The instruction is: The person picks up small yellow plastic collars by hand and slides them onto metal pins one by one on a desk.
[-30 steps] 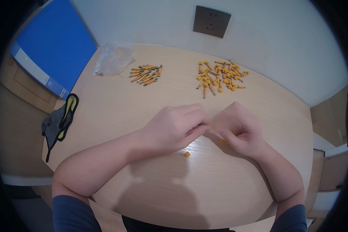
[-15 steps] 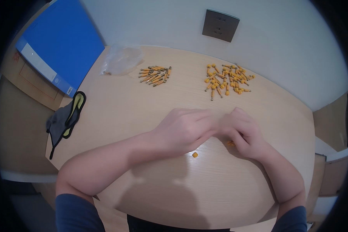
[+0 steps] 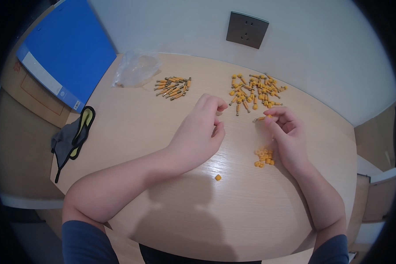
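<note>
My right hand (image 3: 291, 140) pinches a small connecting bolt (image 3: 259, 119) between thumb and fingers; its metal tip points left and a yellow cap sits at the fingertips. Curved over the table's middle, my left hand (image 3: 199, 127) has thumb and fingers apart, with nothing visible between them. A heap of bolts with yellow caps (image 3: 257, 90) lies beyond my right hand. Farther left is a smaller group of orange-and-metal bolts (image 3: 173, 88), seemingly without caps. Loose yellow caps (image 3: 264, 158) are gathered just left of my right wrist, and one single cap (image 3: 218, 177) lies nearer me.
A clear plastic bag (image 3: 138, 69) rests at the back left of the wooden table (image 3: 171, 220). Beside it stands a blue binder (image 3: 68, 48). A grey and black cloth item (image 3: 72, 136) lies at the left edge. The wall carries a dark socket plate (image 3: 247, 30).
My hands were together over the table and have come apart. My right hand has moved slightly farther away, showing a bolt in its fingers. The loose caps are now uncovered.
</note>
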The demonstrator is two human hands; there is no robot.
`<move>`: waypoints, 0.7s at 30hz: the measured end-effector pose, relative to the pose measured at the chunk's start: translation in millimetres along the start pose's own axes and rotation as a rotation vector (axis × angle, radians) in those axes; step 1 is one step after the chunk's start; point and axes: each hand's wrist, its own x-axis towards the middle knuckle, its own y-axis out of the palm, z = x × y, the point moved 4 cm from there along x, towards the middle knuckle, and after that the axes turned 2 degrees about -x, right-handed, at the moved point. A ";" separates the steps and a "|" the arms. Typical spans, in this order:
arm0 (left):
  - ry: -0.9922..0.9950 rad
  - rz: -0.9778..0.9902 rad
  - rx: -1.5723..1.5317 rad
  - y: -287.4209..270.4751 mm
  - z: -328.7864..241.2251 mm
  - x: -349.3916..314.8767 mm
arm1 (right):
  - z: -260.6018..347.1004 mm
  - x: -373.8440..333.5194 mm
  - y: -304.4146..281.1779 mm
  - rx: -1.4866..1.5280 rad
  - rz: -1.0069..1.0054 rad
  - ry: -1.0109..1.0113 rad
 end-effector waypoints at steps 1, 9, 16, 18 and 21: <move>-0.002 -0.007 0.002 -0.4 0.6 0.1 | 0.0 -0.5 1.6 -0.028 0.005 -0.011; 0.160 -0.015 0.193 3.2 1.0 -2.3 | 2.4 0.5 9.4 -0.014 0.023 -0.128; 0.254 -0.096 0.377 -0.2 2.4 -2.7 | 49.8 -34.8 35.2 -0.694 0.346 -0.836; 0.242 -0.077 0.453 -1.5 2.9 -1.3 | 52.3 -49.3 43.6 -0.845 0.509 -1.020; 0.226 -0.058 0.584 -3.2 2.8 -0.1 | 57.3 -58.7 57.2 -0.923 0.567 -1.131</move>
